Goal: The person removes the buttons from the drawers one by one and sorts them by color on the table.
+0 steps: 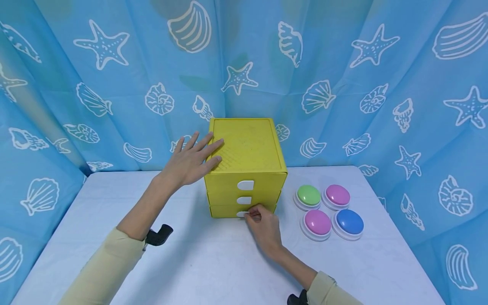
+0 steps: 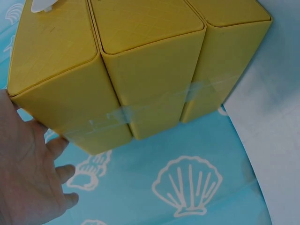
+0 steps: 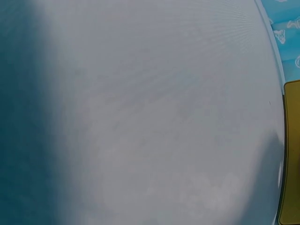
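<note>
A yellow three-drawer box (image 1: 248, 144) stands on the table, with a white tab handle on each drawer. All three drawers look pushed in. My left hand (image 1: 190, 161) lies with spread, straight fingers at the top left edge of the box. In the left wrist view, its fingers (image 2: 58, 146) reach along the box's side, which carries clear tape. At the bottom drawer, my right hand (image 1: 264, 231) pinches the white handle (image 1: 241, 214) between thumb and fingers. The right wrist view shows only a strip of the yellow box (image 3: 291, 154), not the hand.
Right of the box sit several round push buttons: a green one (image 1: 309, 195), a pink one (image 1: 337, 195), another pink one (image 1: 318, 222) and a blue one (image 1: 349, 222). A white cloth covers the table (image 1: 213, 262). Behind hangs a blue shell-patterned curtain (image 1: 259, 51).
</note>
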{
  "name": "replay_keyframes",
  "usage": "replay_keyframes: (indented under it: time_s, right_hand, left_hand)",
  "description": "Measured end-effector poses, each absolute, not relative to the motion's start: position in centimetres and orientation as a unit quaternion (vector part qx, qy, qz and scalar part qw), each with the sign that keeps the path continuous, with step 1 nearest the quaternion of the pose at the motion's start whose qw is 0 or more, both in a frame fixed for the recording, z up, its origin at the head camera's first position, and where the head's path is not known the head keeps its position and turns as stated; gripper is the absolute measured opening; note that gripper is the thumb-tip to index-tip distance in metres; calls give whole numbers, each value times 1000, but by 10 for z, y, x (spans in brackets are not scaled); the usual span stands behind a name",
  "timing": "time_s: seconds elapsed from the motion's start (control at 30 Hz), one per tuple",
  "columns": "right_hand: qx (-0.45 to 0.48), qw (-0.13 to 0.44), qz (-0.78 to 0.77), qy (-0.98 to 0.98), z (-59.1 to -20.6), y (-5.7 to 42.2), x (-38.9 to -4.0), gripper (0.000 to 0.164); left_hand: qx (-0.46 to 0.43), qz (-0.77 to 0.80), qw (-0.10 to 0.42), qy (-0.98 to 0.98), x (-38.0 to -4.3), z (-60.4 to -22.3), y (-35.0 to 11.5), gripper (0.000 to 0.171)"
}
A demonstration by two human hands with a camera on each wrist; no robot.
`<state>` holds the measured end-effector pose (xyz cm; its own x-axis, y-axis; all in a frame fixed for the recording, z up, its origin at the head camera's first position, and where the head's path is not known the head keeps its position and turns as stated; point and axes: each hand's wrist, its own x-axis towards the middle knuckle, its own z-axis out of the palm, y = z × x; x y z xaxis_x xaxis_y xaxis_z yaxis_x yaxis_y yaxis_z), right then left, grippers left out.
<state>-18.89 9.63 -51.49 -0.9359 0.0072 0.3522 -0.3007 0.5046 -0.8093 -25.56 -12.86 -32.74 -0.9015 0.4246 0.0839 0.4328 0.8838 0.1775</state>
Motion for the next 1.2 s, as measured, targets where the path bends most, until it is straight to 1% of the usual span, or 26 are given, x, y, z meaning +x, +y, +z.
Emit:
replay_keyframes:
  time_s: [0.33,0.5,0.93,1.2]
  right_hand:
    - [97,162,482,-856,-516,97,-184,9]
    - [108,151,482,-856,-516,98,-176,7]
    - [101,131,499,-851,-516,102,-161,8]
    - [103,127,502,-849,-513,102,-153,10]
  left_hand:
    - [-223,-95,24,-970,-256,-328,-129,61]
    - [-219,-92,22,-971,-255,-328,-129,61]
    - [-220,-92,22,-971,-255,-328,-128,61]
    - [-219,-96,21,-971,-255,-328,-128,61]
